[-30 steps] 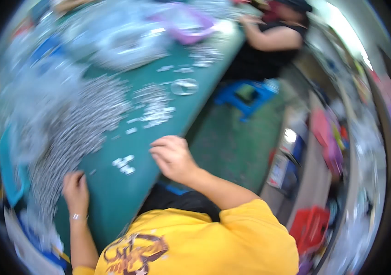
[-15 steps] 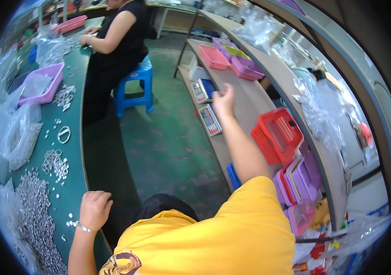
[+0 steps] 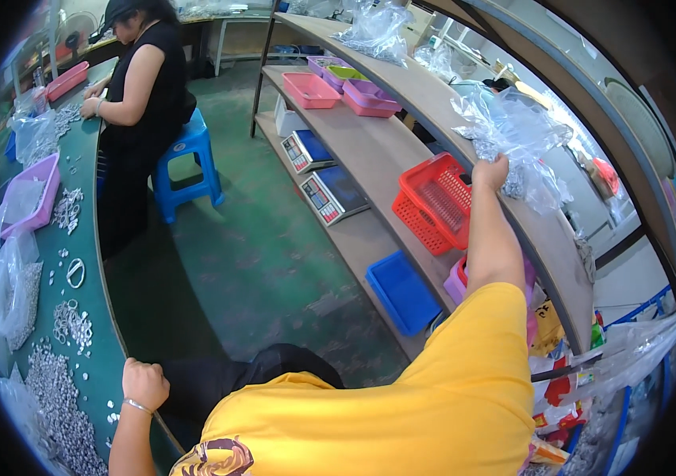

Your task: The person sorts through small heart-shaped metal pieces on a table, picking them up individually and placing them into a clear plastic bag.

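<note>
My right hand [image 3: 490, 173] is raised to the edge of the upper shelf [image 3: 433, 103], its fingers closed against a clear plastic bag [image 3: 524, 139] with silvery pieces in it. The fingertips are partly hidden by the film. At the lower left, my left hand [image 3: 145, 385] is curled over the edge of the green table [image 3: 108, 317]. Beside it on the tabletop are a heap of small silvery metal pieces [image 3: 56, 397], a cluster of rings [image 3: 74, 327] and a larger ring [image 3: 75, 273].
Red baskets [image 3: 437, 202], pink and purple trays [image 3: 310, 90] and scales [image 3: 334, 194] sit on the shelving; a blue tray [image 3: 403, 292] lies low. Across the aisle, a person in black [image 3: 140, 87] sits on a blue stool [image 3: 187, 166] at the table. Another bag [image 3: 374, 33] rests farther along the upper shelf.
My right hand has moved right from over the middle shelf to the bag on the upper shelf. My left hand has closed over the table edge. The view has turned right.
</note>
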A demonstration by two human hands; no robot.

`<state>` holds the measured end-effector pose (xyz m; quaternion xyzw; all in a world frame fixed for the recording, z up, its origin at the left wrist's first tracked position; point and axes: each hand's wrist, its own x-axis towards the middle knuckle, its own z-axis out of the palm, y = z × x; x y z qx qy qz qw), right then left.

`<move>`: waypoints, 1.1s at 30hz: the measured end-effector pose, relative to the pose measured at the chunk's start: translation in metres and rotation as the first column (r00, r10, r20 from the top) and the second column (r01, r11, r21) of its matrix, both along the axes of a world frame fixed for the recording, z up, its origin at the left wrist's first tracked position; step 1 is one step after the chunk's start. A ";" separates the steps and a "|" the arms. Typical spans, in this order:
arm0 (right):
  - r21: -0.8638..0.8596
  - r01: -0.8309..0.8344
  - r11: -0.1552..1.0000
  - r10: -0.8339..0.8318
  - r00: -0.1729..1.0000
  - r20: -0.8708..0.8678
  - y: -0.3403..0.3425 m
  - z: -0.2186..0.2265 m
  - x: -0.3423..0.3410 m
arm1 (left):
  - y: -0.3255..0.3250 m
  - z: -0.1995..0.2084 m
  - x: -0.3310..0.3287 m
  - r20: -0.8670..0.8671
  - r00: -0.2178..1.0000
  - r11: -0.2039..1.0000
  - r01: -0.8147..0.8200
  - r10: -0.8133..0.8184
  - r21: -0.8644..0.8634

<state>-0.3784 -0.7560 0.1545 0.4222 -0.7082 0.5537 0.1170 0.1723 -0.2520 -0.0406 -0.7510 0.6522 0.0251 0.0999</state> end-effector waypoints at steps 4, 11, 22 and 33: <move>-0.040 -0.189 0.981 0.172 0.950 -0.262 -0.042 0.038 -0.006 | 0.010 -0.005 0.001 -0.114 0.993 0.982 -0.022 0.001 -0.189; 0.241 0.004 0.970 0.098 0.908 -0.407 -0.094 0.040 -0.014 | 0.010 -0.004 -0.003 -0.166 0.985 0.971 -0.091 0.054 -0.222; -0.126 -0.090 0.988 0.072 0.987 -0.141 -0.157 -0.009 -0.058 | 0.009 -0.004 -0.002 -0.198 0.978 0.971 -0.113 0.071 -0.209; -0.720 -0.053 0.692 0.653 0.470 0.594 -0.132 0.038 0.009 | 0.013 0.001 -0.001 -0.207 0.978 0.965 -0.085 0.033 -0.249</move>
